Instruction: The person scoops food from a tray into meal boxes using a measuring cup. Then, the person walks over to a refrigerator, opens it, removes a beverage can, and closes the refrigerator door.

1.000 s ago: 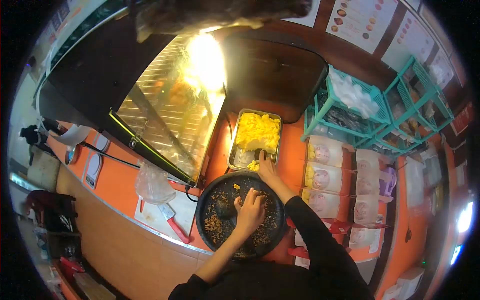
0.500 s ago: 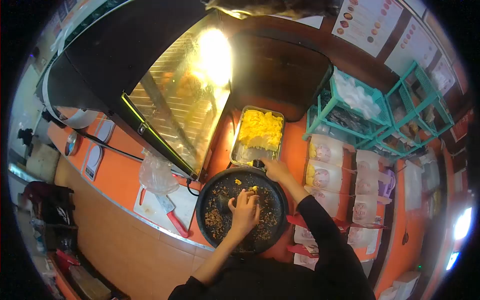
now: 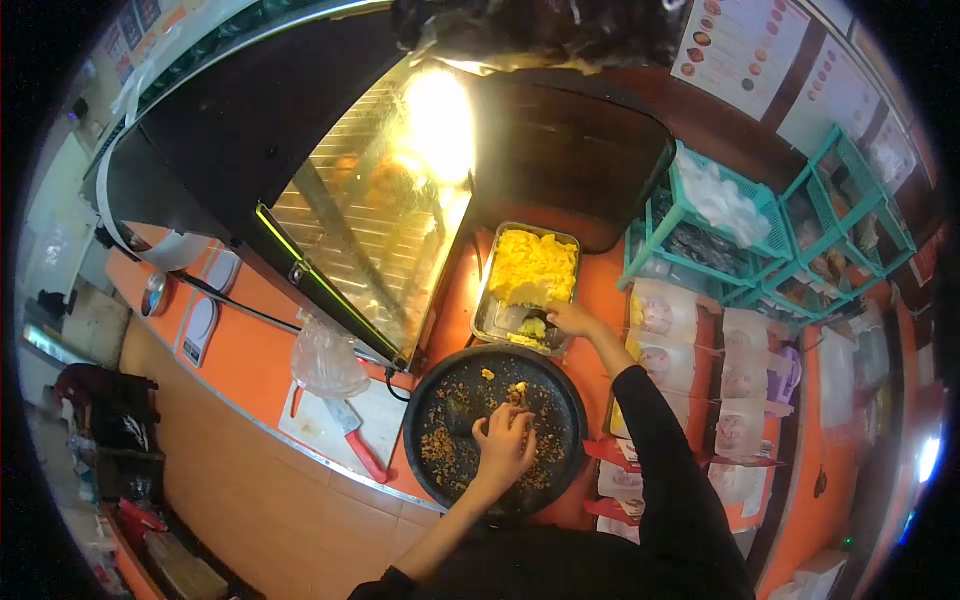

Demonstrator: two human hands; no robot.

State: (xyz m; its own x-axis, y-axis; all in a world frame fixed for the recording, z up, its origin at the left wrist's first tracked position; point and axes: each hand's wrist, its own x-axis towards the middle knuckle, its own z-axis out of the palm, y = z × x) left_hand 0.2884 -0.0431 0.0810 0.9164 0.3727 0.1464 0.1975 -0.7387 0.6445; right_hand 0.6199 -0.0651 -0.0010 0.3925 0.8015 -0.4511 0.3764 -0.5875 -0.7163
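My right hand (image 3: 570,320) is closed on a black spoon-like utensil (image 3: 533,327) at the near end of a metal tray (image 3: 482,318). The utensil's exact shape is partly hidden by my fingers. Fluffy yellow food, like scrambled egg (image 3: 530,268), fills the tray's far part, and a little lies by the utensil. My left hand (image 3: 508,445) hovers over a wide black pan (image 3: 425,400), its thumb apart from the bent fingers. Brown crumbs (image 3: 437,445) are scattered over the pan's bottom, with small yellow bits (image 3: 488,375) near its far side.
Left of the pan, a red-handled knife (image 3: 365,455) and a plastic bag (image 3: 325,360) lie on a white board (image 3: 310,425). A lit glass warming cabinet (image 3: 360,220) stands behind. To the right are rows of paper pouches (image 3: 665,360) and green baskets (image 3: 720,220).
My right hand has moved the black utensil from the pan's far rim into the near end of the tray. My left hand stays over the pan. The whole view has shifted slightly.
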